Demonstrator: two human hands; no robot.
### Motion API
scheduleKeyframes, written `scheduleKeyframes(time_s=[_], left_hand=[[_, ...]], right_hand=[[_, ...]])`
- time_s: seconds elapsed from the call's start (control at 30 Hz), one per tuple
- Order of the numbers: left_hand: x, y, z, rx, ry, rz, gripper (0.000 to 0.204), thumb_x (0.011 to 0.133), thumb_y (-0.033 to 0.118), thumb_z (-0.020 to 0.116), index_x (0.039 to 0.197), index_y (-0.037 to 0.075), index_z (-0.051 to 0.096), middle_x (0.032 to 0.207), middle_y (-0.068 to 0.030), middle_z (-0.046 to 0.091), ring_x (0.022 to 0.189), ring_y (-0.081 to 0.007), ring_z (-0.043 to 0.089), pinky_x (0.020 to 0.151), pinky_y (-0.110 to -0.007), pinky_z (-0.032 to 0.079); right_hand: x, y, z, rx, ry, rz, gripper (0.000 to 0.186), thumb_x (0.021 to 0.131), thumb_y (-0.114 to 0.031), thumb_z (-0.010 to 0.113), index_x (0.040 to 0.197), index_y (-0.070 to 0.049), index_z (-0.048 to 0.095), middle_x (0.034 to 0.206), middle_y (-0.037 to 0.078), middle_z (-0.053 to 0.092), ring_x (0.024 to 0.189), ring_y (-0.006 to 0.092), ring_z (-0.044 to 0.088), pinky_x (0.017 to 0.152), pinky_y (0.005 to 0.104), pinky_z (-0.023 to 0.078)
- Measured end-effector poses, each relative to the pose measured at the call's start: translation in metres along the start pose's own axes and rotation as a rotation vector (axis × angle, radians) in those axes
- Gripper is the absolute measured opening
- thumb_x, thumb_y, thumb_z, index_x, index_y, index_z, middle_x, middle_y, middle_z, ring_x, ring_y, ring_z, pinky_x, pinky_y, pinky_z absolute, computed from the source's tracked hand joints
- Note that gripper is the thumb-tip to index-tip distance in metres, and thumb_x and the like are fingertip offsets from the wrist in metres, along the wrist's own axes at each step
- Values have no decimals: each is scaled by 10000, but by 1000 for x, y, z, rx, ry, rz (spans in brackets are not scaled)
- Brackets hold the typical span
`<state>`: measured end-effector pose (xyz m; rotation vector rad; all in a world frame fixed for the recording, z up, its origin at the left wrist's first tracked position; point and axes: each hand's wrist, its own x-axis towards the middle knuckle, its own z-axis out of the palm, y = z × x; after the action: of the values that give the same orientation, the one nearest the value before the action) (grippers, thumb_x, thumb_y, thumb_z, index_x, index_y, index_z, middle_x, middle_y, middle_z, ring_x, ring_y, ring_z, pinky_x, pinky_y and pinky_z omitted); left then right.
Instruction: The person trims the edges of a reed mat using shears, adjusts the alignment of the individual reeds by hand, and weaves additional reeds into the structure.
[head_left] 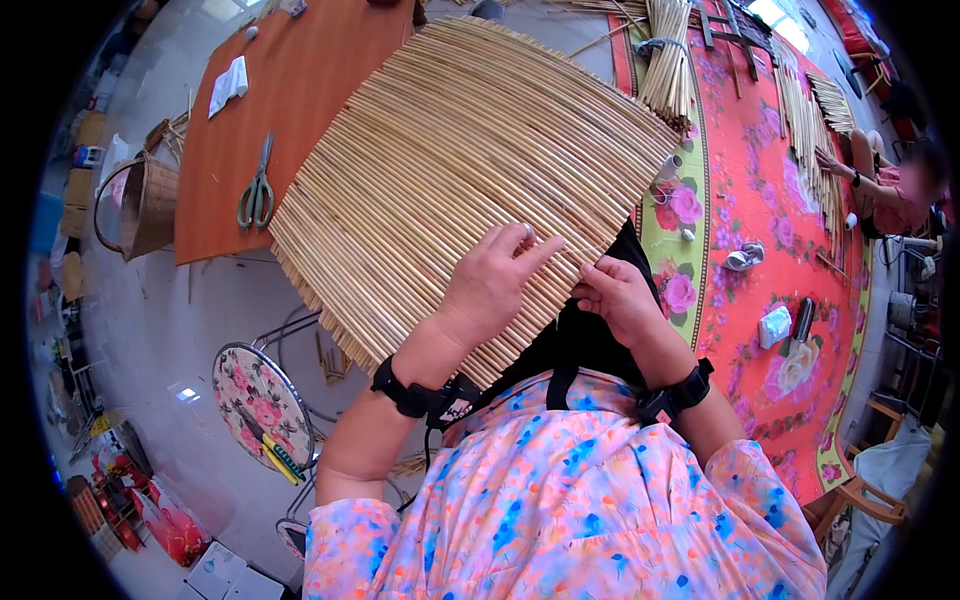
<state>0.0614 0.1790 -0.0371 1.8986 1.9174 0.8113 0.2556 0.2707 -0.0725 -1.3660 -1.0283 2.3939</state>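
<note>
Aslant over lap and table, both partly hidden beneath, one mat of sticks too close-set to count. Two hands near its lower right edge: left hand loosely open, laid on the mat, palm out of sight; right hand pinched closed at the edge, anything between its fingertips too small to make out. To the left, one stool, legs partly hidden, with two slim tools at its rim. On the table, one pair of scissors, one white packet; beside it, one basket. To the right, one red cloth; by the mat's far corner, one tied bundle, stick count unclear. Farthest right, one person, partly lost in the dark rim.
</note>
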Motion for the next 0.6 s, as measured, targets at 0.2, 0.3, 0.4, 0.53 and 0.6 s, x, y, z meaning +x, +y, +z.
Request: scheduleKeyframes(time_s=[0.2, 0.3, 0.4, 0.53, 0.6], left_hand=[[-5, 1, 6, 108, 23, 127, 382, 804, 1, 537, 1153, 109, 649, 982, -113, 559, 930, -286, 582, 815, -364, 503], [-3, -2, 0, -112, -22, -47, 387, 810, -18, 542, 1174, 81, 625, 1039, -132, 554, 964, -300, 577, 830, -374, 497], [-11, -6, -28, -295, 36, -204, 359, 827, -11, 554, 1178, 48, 606, 1093, -152, 543, 1017, -309, 569, 869, -372, 481], [-57, -26, -74, -128, 191, -317, 347, 826, -4, 575, 1171, 24, 597, 1157, -157, 530, 1096, -315, 548, 942, -348, 442], [-93, -39, -99, -19, 269, -389, 344, 826, 3, 584, 1169, 26, 598, 1162, -157, 532, 1103, -314, 544, 945, -347, 438]], right_hand=[[-2, -2, 4, -16, 18, 3, 171, 937, -225, 596, 933, -55, 617, 848, 16, 642, 721, 107, 629, 623, 214, 485], [-11, -22, 8, -129, 97, 77, 197, 925, -243, 607, 868, -54, 623, 805, 15, 649, 650, 109, 624, 596, 223, 487], [-15, -37, -9, -465, 131, 7, 204, 903, -238, 616, 815, -55, 627, 734, 56, 657, 563, 161, 619, 553, 267, 481], [-12, -44, -8, -1296, 506, -684, 135, 862, -202, 636, 853, -68, 632, 708, 124, 617, 567, 304, 597, 552, 375, 470], [-11, -52, 13, -1201, 391, -959, 122, 840, -186, 657, 853, -68, 630, 791, 111, 630, 659, 305, 617, 592, 393, 485]])
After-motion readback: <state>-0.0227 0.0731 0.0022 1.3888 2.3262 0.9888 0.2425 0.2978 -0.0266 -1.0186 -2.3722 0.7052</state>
